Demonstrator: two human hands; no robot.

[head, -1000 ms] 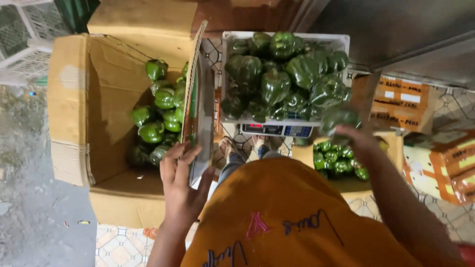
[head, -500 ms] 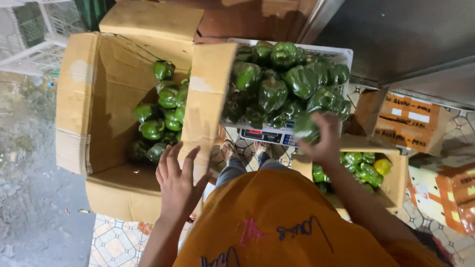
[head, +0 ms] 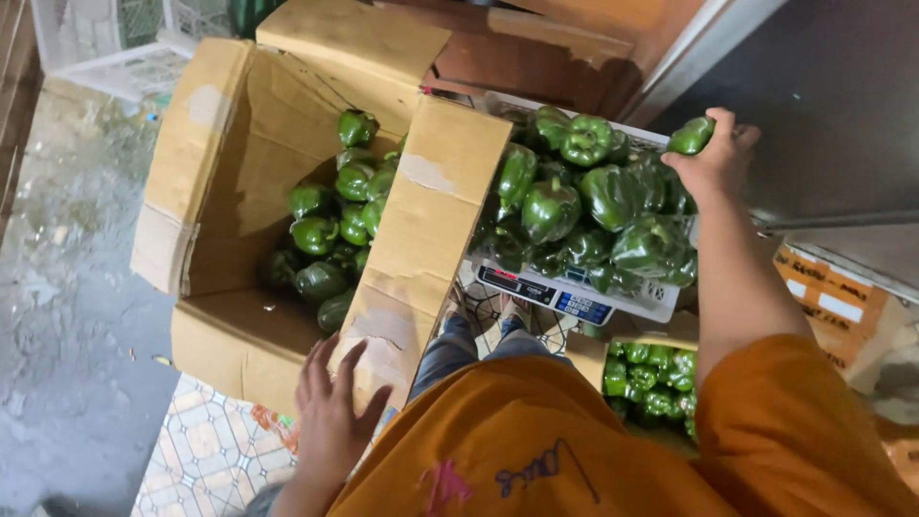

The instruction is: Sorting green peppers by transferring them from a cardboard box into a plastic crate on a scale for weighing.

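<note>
A big brown cardboard box [head: 230, 191] is seen on the left, with its flaps open and green bell peppers lying deep inside it. About ten peppers can be counted in there, though some are hidden in the dark. Just beside it, a white crate [head: 661, 297] is set on a weighing scale [head: 546, 290], and it is piled high with more green peppers, about a dozen that show. Lower down on the right, one smaller box [head: 661, 330] of little green peppers is seen, with about ten in view. One white plastic basket [head: 115, 48] is seen at the top left. The right hand [head: 713, 163] is held up over the far corner of the crate, and its fingers are closed around one green pepper [head: 691, 135]. The left hand [head: 330, 412] is spread wide open and flat, with nothing held, and it is pressed against the near flap of the big box. To do this well, the pepper should be gripped gently so that its skin is not bruised, and it should be set down softly on the pile, not dropped. The flap should be kept pushed back so that the big box is kept open and easy to reach.
</note>
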